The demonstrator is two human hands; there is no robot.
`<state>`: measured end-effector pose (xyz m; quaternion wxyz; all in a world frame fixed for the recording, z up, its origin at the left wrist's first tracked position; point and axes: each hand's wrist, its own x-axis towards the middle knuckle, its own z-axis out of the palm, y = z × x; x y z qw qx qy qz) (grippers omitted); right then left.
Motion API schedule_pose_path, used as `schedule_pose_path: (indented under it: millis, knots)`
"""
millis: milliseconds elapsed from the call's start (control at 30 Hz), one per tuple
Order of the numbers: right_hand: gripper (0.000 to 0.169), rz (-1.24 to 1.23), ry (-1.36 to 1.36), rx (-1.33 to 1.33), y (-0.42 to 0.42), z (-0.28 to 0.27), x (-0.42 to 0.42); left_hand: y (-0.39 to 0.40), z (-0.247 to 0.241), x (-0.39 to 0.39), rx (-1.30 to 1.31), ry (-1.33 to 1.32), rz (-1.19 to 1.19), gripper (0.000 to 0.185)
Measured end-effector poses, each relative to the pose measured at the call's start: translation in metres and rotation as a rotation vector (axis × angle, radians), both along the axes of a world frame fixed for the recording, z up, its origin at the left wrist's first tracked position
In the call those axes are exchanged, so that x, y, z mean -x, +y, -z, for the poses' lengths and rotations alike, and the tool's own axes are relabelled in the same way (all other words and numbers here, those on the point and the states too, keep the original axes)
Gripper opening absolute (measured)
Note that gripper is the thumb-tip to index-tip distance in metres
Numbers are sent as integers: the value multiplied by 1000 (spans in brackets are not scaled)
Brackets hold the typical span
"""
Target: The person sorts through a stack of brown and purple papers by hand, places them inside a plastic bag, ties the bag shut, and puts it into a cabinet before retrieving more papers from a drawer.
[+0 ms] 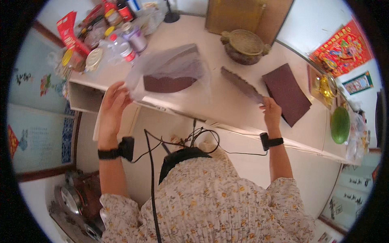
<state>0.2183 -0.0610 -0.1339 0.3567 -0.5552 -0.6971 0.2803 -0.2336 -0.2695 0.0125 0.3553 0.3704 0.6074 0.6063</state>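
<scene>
At the left, the fingers of my left hand (117,98) pinch the near end of a clear plastic bag (182,65). Dark purplish-brown sheets (170,84) show inside and under the film, on the white counter (209,100). My right hand (272,107) grips one end of a thin dark sheet (241,83), tilted and seen nearly edge-on, with a ragged upper edge. Just right of that hand lies a stack of flat dark purplish-brown sheets (288,94). Each wrist wears a black strap with a small device.
Behind stands a brown lidded pot (246,45) before a wooden board (234,15). Bottles (135,38), jars and packets crowd the left back corner. To the right are a green melon (340,124) and a gold ornament (326,86). Black cables (182,142) hang below the counter edge.
</scene>
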Motion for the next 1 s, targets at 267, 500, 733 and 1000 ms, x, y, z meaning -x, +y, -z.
schedule_pose_path:
  millis: [267, 500, 733, 1000]
  knots:
    - [28, -14, -69, 27, -1, -18, 5, 44, -12, -6, -200, -81, 225, 39]
    - [27, -5, -77, 59, -4, -11, 2, 39, -11, -17, -175, 28, 220, 46]
    - [24, -52, -47, -36, -11, 2, -1, 20, -2, -14, -116, 60, 273, 47]
    - [21, -185, -428, -288, -70, 18, 2, -32, 39, 8, 39, -36, 98, 45]
